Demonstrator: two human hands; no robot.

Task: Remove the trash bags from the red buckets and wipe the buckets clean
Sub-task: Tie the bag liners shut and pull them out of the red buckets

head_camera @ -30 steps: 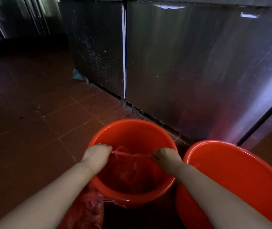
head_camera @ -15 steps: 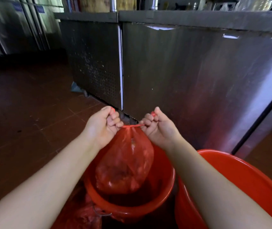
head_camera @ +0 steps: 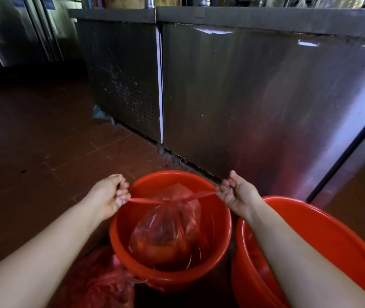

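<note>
The larger red bucket is cut off by the right and bottom edges, and the right forearm hides much of its inside. A crumpled red bag on the floor runs off the bottom edge, partly behind the smaller red bucket. The contents of the tied trash bag are too murky to name. Items on the steel counter are cropped by the top edge.
</note>
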